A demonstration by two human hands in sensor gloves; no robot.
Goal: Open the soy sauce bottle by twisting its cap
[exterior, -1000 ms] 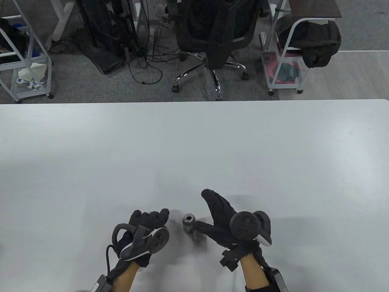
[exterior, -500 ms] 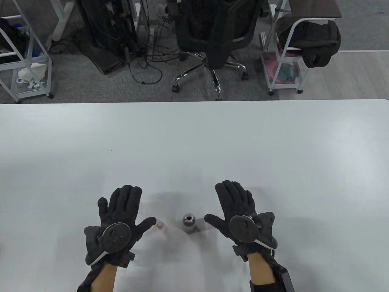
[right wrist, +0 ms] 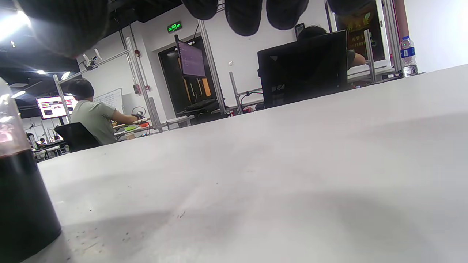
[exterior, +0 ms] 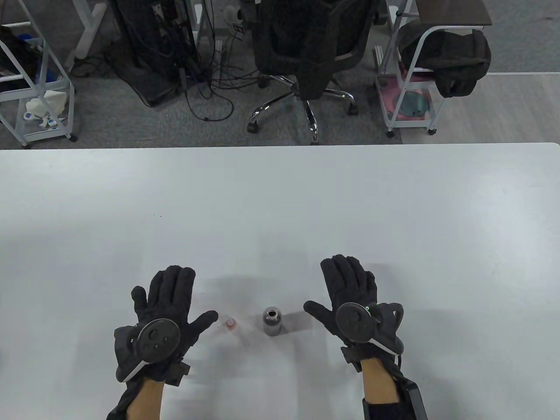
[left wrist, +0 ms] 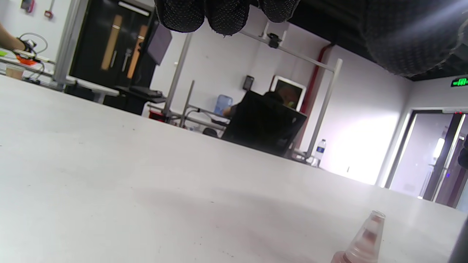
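The soy sauce bottle (exterior: 271, 321) stands upright on the white table (exterior: 280, 210) with its mouth uncovered; its dark body shows at the left edge of the right wrist view (right wrist: 22, 197). Its clear, red-tinted conical cap (exterior: 230, 324) stands on the table left of the bottle and shows in the left wrist view (left wrist: 362, 241). My left hand (exterior: 170, 302) lies flat and open, palm down, left of the cap, thumb tip close to it. My right hand (exterior: 345, 293) lies flat and open right of the bottle. Neither hand touches anything but the table.
An office chair (exterior: 306, 57), carts (exterior: 415, 78) and cables (exterior: 205, 83) stand on the floor beyond the table's far edge. A shelf frame (exterior: 35, 87) stands at the far left.
My left hand set the cap down on the table and flattened out to the left. My right hand let go of the bottle and flattened out, drifting slightly right.
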